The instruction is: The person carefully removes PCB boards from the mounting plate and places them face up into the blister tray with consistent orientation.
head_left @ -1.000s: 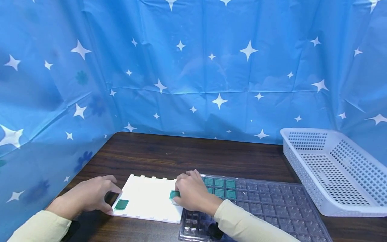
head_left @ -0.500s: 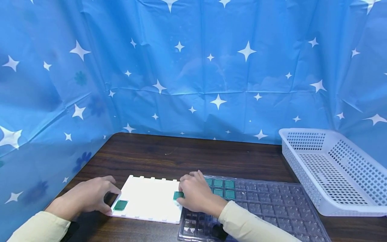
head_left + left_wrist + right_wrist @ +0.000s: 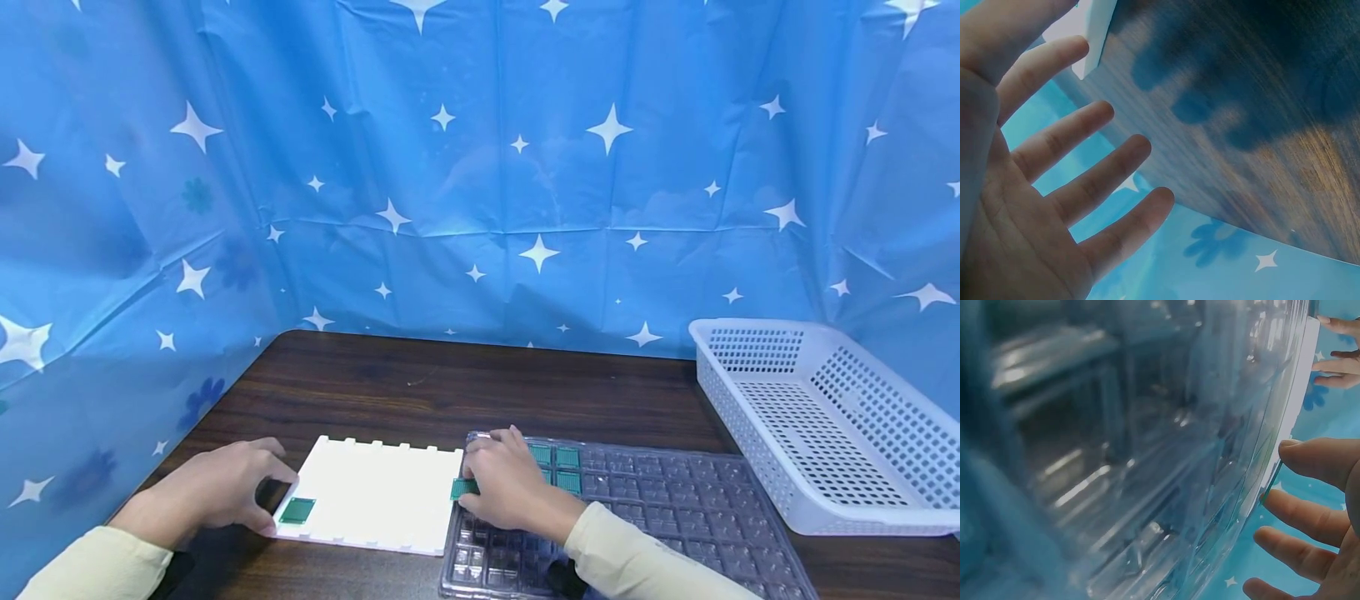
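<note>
My right hand point(image 3: 510, 492) pinches a small green circuit board point(image 3: 462, 489) between thumb and index finger. The held piece overlaps the right edge of a white board point(image 3: 375, 496) and the left part of a clear plastic tray point(image 3: 675, 508). In the right wrist view only a thin green edge shows between the fingertips. My left hand point(image 3: 217, 487) touches the left edge of the white board, its fingers spread and fairly straight in the left wrist view. Another green circuit board point(image 3: 297, 511) lies at the white board's front left corner.
Several green circuit boards point(image 3: 567, 482) sit in the tray's back pockets, partly hidden by my right hand. A white perforated basket point(image 3: 817, 425) stands at the right on the dark wooden table point(image 3: 450, 375). A blue star-patterned curtain point(image 3: 450, 167) encloses the back and left.
My right hand has moved rightward with the green circuit board, from over the white board to the tray's left edge. The left hand has stayed at the white board's edge.
</note>
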`<state>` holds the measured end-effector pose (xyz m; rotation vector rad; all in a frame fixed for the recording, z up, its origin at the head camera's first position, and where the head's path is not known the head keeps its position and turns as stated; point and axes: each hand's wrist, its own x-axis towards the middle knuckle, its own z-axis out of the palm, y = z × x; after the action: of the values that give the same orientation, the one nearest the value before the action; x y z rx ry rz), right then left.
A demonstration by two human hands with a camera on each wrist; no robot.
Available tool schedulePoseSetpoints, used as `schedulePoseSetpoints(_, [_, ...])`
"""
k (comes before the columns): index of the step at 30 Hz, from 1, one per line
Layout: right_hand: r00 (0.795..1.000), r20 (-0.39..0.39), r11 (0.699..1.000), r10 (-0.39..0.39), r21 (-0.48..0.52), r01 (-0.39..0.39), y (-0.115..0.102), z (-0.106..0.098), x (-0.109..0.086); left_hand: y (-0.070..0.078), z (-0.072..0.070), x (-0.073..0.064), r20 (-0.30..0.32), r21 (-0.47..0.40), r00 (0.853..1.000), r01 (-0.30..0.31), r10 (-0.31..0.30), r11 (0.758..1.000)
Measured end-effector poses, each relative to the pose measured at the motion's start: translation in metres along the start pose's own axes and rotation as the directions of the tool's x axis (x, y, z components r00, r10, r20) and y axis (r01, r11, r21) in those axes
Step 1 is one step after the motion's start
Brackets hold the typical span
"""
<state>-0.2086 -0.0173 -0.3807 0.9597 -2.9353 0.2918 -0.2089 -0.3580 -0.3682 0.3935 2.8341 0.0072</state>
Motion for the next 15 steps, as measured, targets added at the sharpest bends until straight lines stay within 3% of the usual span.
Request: schedulePoseSetpoints(15, [1.0,0.028,0.999,-0.004,0.036,0.003,0.011,0.0,-0.007,-0.001,0.0,0.001,0.002,-0.001,1.0,-0.007,0.007,1.0])
